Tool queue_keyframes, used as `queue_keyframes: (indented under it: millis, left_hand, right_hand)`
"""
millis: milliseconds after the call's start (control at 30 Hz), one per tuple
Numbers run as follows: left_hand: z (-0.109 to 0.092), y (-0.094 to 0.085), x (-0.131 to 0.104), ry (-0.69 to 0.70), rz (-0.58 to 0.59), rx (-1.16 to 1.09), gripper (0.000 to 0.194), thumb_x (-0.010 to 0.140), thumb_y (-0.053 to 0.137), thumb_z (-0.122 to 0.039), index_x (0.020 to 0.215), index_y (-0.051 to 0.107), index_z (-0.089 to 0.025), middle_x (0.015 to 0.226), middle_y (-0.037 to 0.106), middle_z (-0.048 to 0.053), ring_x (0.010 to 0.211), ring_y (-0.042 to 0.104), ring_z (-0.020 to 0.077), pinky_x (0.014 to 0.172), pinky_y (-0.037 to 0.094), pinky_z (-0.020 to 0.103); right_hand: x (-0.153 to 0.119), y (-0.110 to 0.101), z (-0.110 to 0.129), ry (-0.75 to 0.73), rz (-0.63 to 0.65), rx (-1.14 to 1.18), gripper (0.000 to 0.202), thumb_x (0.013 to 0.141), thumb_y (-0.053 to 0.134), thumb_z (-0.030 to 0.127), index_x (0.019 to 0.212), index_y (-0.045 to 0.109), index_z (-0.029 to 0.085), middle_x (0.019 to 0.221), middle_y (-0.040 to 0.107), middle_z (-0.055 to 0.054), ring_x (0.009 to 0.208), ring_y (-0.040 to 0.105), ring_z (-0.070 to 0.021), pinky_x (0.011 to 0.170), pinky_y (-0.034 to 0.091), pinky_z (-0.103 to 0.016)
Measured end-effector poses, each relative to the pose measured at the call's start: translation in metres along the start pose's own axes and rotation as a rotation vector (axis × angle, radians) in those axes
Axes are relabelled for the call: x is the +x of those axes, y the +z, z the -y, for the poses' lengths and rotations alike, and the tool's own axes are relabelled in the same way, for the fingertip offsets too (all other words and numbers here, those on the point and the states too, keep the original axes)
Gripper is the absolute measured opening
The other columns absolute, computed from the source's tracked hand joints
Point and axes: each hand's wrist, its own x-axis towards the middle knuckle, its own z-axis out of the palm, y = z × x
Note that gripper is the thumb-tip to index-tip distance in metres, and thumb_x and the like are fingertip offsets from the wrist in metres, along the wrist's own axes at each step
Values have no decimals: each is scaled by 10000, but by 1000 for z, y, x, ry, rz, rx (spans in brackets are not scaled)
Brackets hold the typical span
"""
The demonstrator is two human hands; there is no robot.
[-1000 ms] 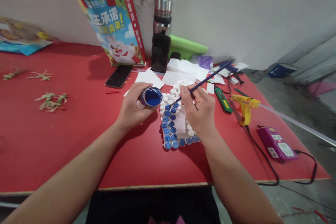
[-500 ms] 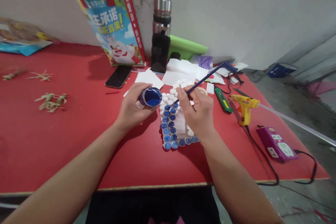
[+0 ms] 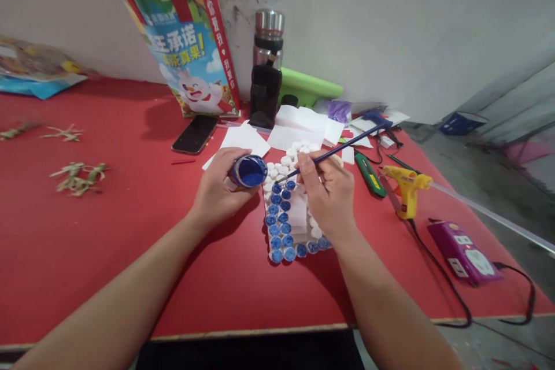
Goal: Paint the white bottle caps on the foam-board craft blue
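My left hand (image 3: 221,188) is wrapped round a small open jar of blue paint (image 3: 251,171), tilted so its mouth faces me. In my right hand (image 3: 328,193) a long thin paintbrush (image 3: 347,144) is pinched, its tip down at the upper left of a frame of small round discs (image 3: 276,229). Discs along the left side and bottom edge are painted blue. White discs (image 3: 286,160) show at the top and partly on the right, where my right hand hides some. A pale rectangle (image 3: 298,211) fills the frame's middle.
Behind stand a printed bag (image 3: 191,52) and a bottle (image 3: 266,63). A phone (image 3: 195,134) and white papers (image 3: 299,124) lie nearby. At the right are a green cutter (image 3: 370,174), a yellow glue gun (image 3: 406,185) and a purple power strip (image 3: 466,254). Straw pieces (image 3: 82,178) lie left.
The brush tip has shifted slightly left over the discs, and the brush leans lower. My left hand still holds the jar. The whole view has tipped up a little.
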Motion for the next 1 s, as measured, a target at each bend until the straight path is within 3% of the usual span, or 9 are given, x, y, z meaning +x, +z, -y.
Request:
queue_keyframes:
  millis: [267, 633, 833, 1000]
  left_hand:
    - [-1, 1, 0, -24, 11, -22, 494, 852, 840, -243, 1321, 681, -240, 1352, 749, 116, 1274, 732, 318, 1129, 621, 532]
    - [-2, 1, 0, -38, 31, -26, 478, 869, 841, -255, 1317, 677, -228, 1344, 749, 126, 1271, 733, 324, 1117, 626, 531]
    - [0, 2, 0, -25, 23, -26, 480, 864, 849, -252, 1313, 679, -241, 1335, 752, 115, 1266, 735, 322, 1112, 632, 529]
    - [0, 1, 0, -23, 24, -24, 494, 863, 853, -234, 1324, 674, -242, 1344, 748, 124, 1276, 733, 319, 1117, 631, 536]
  right_hand:
    - [2, -2, 0, -41, 0, -80, 316, 1100, 644, 391, 827, 682, 236, 662, 652, 39, 584, 603, -115, 580, 504, -281]
    - [0, -3, 3, -19, 15, -65, 326, 1110, 645, 403, 833, 665, 232, 635, 627, 54, 525, 570, -99, 533, 465, -267]
    - [4, -7, 4, -64, -53, -128, 352, 1099, 643, 368, 772, 635, 239, 619, 627, 49, 519, 556, -103, 523, 441, -277]
    - [3, -6, 3, -87, -21, -138, 349, 1102, 640, 346, 770, 638, 239, 621, 624, 49, 526, 558, -102, 532, 436, -276]
